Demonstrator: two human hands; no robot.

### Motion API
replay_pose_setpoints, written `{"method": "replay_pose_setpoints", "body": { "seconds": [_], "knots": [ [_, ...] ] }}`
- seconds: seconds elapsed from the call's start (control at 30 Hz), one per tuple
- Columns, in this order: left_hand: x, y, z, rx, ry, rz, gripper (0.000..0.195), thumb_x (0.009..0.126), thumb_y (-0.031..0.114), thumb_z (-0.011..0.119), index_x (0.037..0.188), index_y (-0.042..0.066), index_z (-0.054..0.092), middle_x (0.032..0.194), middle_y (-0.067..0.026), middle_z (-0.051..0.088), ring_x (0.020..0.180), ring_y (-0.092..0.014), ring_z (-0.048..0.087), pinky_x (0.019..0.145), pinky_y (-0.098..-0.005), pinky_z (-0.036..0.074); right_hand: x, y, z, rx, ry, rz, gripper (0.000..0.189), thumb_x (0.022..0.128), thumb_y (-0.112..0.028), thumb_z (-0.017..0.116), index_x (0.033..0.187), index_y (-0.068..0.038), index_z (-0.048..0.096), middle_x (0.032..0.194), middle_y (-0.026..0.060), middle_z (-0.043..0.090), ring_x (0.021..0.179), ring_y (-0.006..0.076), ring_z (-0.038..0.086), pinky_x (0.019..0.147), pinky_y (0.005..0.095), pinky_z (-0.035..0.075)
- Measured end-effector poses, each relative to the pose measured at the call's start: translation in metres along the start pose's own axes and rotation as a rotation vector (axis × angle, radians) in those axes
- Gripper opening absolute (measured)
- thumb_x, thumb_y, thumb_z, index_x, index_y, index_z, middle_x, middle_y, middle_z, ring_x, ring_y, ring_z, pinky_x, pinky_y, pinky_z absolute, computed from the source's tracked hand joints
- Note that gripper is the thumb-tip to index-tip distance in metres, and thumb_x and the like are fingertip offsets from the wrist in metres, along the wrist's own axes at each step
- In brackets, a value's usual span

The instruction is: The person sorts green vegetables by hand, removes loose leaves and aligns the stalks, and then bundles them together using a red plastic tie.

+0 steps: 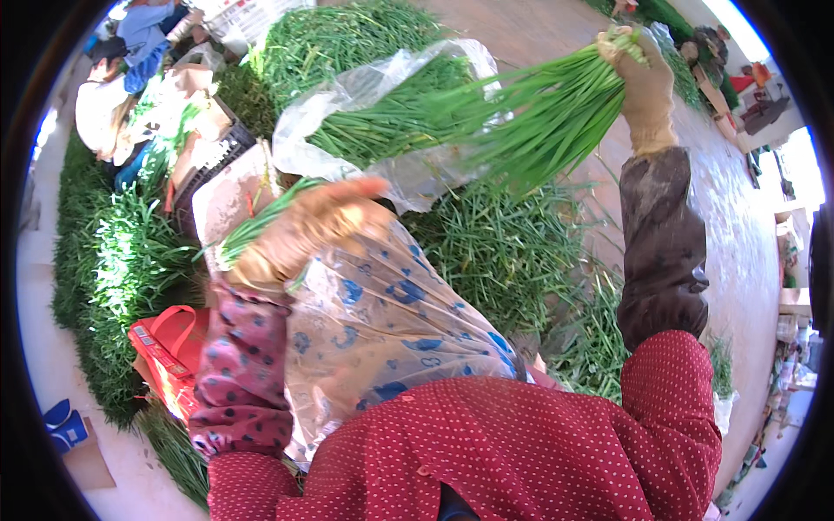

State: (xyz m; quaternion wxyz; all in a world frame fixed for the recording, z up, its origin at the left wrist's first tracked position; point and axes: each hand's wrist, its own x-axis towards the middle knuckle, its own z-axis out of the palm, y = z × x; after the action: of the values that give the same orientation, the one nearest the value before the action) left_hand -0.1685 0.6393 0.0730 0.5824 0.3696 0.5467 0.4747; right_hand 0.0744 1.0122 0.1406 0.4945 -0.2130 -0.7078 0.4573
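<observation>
My right hand (642, 84), in a tan glove, is raised at the upper right and holds a large bunch of long green leafy stalks (560, 107) by their pale ends; the leaf tips are blurred. My left hand (313, 228), gloved and blurred, is over my lap with a small bundle of green stalks (260, 225) against its palm. Whether its fingers close around them is unclear. A translucent plastic sheet with blue prints (391, 312) covers my lap. Beyond it lies a clear plastic bag (306, 130) with more green stalks (384, 130) on it.
Loose green leaves (502, 254) lie in a heap beside my lap, and another heap (345, 39) is behind the bag. A red bag (176, 345) stands at the left, near rows of greens (124, 260). A co-worker (107, 104) sits at the upper left beside a dark crate (228, 150).
</observation>
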Motion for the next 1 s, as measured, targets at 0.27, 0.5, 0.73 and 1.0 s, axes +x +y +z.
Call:
{"method": "replay_pose_setpoints", "body": {
  "seconds": [0.27,0.5,0.73,1.0],
  "knots": [
    [0.028,-0.058,0.05,-0.909,-0.623,0.035,0.116,0.071,0.081,0.051,0.149,-0.001,0.022,0.133,-0.0308,0.051,0.119,-0.042,0.055,0.087,-0.0504,0.054,-0.14,-0.067,0.186,-0.521,-0.577,-1.12,0.019,0.063,-0.015,0.066,0.081,-0.015,0.062,0.091,0.0026,0.06,0.086,0.0229,0.062,0.073,0.0392,0.052],
    [0.004,-0.08,0.032,-1.068,-0.168,0.297,0.108,0.071,0.064,0.069,0.147,0.001,0.027,0.135,-0.0302,0.048,0.114,-0.04,0.058,0.093,-0.0524,0.051,-0.206,-0.067,0.228,-0.095,-0.904,-1.297,0.014,0.066,-0.021,0.059,0.077,-0.013,0.056,0.09,0.0034,0.056,0.087,0.022,0.057,0.081,0.039,0.047],
    [-0.01,-0.084,0.012,-0.799,-0.064,0.41,0.071,0.07,0.028,0.076,0.126,-0.008,0.052,0.112,-0.0224,0.064,0.099,-0.03,0.064,0.093,-0.0408,0.05,-0.263,0.002,0.258,0.257,-1.521,-0.872,0.012,0.085,-0.022,0.049,0.09,-0.013,0.055,0.085,0.0048,0.053,0.087,0.021,0.053,0.082,0.0332,0.043],
    [-0.025,-0.117,0.0,-1.204,-0.108,0.481,0.066,0.084,0.03,0.063,0.134,-0.008,0.043,0.114,-0.0235,0.063,0.102,-0.034,0.063,0.09,-0.0475,0.05,-0.228,-0.079,0.28,0.143,-1.312,-0.86,0.02,0.065,-0.02,0.069,0.083,-0.012,0.065,0.093,0.0053,0.065,0.094,0.0263,0.063,0.086,0.0406,0.048]
  ]
}}
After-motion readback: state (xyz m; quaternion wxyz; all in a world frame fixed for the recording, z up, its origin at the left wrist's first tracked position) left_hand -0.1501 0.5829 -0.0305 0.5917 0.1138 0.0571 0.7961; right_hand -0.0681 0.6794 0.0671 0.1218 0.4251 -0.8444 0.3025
